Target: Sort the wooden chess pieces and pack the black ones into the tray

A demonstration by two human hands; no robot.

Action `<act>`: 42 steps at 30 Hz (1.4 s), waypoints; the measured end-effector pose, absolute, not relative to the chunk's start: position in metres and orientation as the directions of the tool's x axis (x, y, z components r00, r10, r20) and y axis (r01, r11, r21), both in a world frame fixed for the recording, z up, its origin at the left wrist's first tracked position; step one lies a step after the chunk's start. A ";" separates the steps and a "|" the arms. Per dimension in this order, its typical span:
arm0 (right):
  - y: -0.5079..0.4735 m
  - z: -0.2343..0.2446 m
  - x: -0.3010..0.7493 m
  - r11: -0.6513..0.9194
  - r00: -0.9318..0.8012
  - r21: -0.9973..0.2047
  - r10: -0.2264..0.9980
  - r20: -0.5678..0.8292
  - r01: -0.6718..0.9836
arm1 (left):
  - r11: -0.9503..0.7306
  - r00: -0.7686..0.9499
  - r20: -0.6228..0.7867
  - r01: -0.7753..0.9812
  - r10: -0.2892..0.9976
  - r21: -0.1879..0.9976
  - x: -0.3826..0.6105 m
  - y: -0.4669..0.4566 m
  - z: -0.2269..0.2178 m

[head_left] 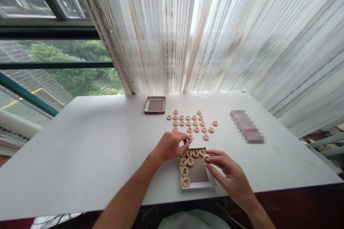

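A shallow white box [200,185] lies at the table's near edge, with several round wooden chess discs [185,171] marked in black lined along its far and left sides. My left hand [172,146] hovers over the box's far left corner, fingers curled in a pinch; what it holds I cannot make out. My right hand [228,173] rests at the box's right side and pinches one disc [206,157] at the far right corner. Beyond the box, several loose discs [192,123] with red marks lie scattered on the table.
The white table [94,143] stands against a window with striped sheer curtains [215,32]. A brown box lid [155,105] lies at the far middle. A blurred-out flat object [247,126] lies to the right. My lap shows below the near edge.
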State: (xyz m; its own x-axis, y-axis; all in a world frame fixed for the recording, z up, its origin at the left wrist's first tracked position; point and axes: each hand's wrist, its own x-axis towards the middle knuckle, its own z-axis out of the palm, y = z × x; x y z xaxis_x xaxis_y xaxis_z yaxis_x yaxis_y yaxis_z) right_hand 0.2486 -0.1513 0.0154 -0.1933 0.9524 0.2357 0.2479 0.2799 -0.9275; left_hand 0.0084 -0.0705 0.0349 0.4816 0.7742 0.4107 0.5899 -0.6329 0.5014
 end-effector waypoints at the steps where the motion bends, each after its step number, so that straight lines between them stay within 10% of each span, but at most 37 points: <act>1: -0.151 0.015 0.248 0.276 -0.199 -0.927 0.953 0.229 0.253 | -0.632 0.483 0.408 0.591 0.775 0.502 0.009 -0.070 0.034; 24: -0.149 0.035 0.236 0.201 -0.229 -0.944 0.963 0.142 0.262 | -0.654 0.565 0.339 0.579 0.752 0.487 0.010 -0.074 0.037; 42: -0.140 0.042 0.224 0.122 -0.232 -0.675 0.970 -0.074 0.728 | -0.634 0.590 0.255 0.627 0.766 0.452 0.010 -0.072 0.032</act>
